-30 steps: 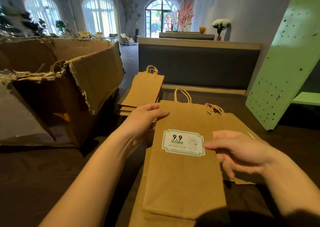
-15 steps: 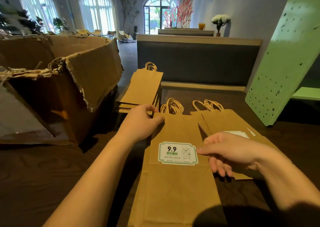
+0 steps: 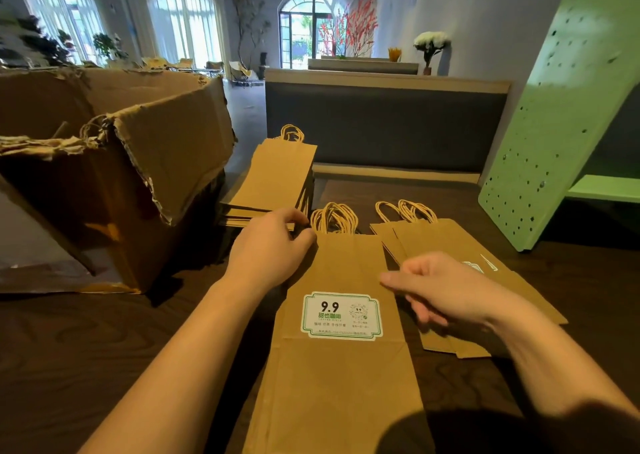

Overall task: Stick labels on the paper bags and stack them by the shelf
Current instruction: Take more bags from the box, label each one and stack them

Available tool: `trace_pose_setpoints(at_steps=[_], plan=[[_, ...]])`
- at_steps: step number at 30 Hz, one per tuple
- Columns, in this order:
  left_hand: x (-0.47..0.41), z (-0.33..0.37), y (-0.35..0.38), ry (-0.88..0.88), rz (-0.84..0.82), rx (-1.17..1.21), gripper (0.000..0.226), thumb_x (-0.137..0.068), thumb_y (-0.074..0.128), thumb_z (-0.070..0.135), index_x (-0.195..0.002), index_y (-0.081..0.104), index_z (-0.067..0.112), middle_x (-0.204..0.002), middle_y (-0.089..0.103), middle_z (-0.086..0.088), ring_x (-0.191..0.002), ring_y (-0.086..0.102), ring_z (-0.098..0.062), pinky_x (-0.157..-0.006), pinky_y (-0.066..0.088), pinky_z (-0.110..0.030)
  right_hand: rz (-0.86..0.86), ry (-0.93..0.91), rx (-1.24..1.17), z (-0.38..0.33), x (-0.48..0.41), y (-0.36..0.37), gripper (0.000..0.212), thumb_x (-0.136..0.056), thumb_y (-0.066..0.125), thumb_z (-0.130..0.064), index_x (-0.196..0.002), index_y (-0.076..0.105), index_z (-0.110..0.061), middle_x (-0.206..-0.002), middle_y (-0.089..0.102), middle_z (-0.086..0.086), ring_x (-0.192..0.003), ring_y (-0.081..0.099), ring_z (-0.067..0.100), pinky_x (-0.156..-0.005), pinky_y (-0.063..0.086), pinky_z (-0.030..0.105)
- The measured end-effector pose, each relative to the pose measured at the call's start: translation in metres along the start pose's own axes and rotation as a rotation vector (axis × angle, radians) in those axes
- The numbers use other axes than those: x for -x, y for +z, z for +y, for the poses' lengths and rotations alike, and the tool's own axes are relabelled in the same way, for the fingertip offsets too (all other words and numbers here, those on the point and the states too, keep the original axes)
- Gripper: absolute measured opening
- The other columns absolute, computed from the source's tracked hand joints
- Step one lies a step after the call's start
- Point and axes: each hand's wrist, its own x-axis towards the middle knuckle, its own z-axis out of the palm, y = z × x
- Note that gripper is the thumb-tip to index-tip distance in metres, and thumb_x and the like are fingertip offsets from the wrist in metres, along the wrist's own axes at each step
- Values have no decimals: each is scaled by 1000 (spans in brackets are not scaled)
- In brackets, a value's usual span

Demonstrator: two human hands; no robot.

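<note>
A flat brown paper bag [image 3: 341, 381] lies in front of me on a dark wooden table [image 3: 86, 356], with a white and green "9.9" label [image 3: 341, 316] stuck on its face. My left hand [image 3: 273, 249] rests on the bag's upper left corner, fingers curled over the edge near its twisted handles. My right hand [image 3: 440, 290] hovers just right of the label, fingers loosely bent, holding nothing. To the right lie a few labelled bags [image 3: 460, 256], partly hidden under my right hand. A stack of plain bags [image 3: 277, 179] sits behind my left hand.
A large torn cardboard box [image 3: 114, 176] stands at the left. A green perforated shelf [image 3: 561, 134] leans up at the right. Behind the table runs a dark bench back [image 3: 384, 124].
The labelled bag has dropped from a raised tilt to lie flat on the pile. My right hand has let go of its edge and lifted slightly.
</note>
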Motion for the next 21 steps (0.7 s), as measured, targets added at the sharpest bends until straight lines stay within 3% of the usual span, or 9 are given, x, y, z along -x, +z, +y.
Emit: trace_pose_setpoints(at_steps=[2, 4, 6, 8, 10, 16, 19, 21], plan=[[3, 5, -2, 50, 72, 92, 13, -98, 60, 44, -105, 68, 37, -63, 61, 7, -58, 57, -7, -49, 36, -22, 360, -33, 100, 10, -11, -1, 33, -92, 63, -45, -76, 61, -16, -65, 65, 1, -62, 61, 17, -69, 56, 38], [8, 11, -3, 144, 96, 204, 11, -98, 60, 40, -97, 70, 35, -57, 58, 7, -55, 54, -8, -49, 35, -25, 633, 58, 317, 24, -22, -3, 29, -88, 65, -52, -94, 64, -24, -95, 68, -1, -93, 62, 17, -87, 54, 48], [14, 17, -3, 239, 33, 232, 12, -98, 60, 39, -95, 70, 35, -58, 59, 7, -58, 55, -8, -52, 41, -28, 594, 289, 552, 36, -28, -5, 64, -79, 61, -73, -129, 52, -34, -137, 51, 1, -130, 44, 26, -104, 40, 56], [18, 20, -2, 312, -85, 211, 10, -98, 61, 40, -95, 70, 37, -64, 61, 9, -62, 58, -7, -57, 46, -28, 464, 452, 535, 45, -31, -8, 98, -69, 54, -87, -149, 30, -36, -157, 29, 5, -144, 25, 34, -109, 29, 63], [20, 20, 0, 354, -166, 203, 10, -98, 61, 41, -97, 71, 40, -72, 67, 10, -70, 62, -7, -64, 54, -33, 434, 474, 483, 47, -32, -11, 108, -66, 51, -91, -153, 22, -35, -161, 24, 6, -146, 22, 36, -109, 27, 62], [20, 20, 2, 377, -186, 199, 11, -97, 60, 41, -99, 71, 40, -79, 69, 11, -75, 64, -7, -69, 57, -39, 561, 414, 521, 42, -25, -16, 99, -69, 59, -81, -151, 28, -34, -158, 27, 3, -141, 30, 33, -106, 33, 58], [22, 20, 1, 375, -188, 200, 11, -98, 61, 40, -99, 72, 40, -75, 68, 12, -74, 63, -6, -67, 57, -37, 696, 288, 425, 36, -22, -20, 85, -77, 56, -77, -148, 36, -36, -158, 28, -2, -140, 30, 29, -106, 31, 56], [23, 21, -1, 382, -180, 226, 11, -98, 61, 40, -99, 72, 40, -75, 68, 12, -73, 63, -8, -66, 56, -37, 756, 128, 236, 26, -18, -18, 72, -81, 53, -75, -142, 44, -39, -152, 37, -7, -135, 36, 23, -106, 35, 54]])
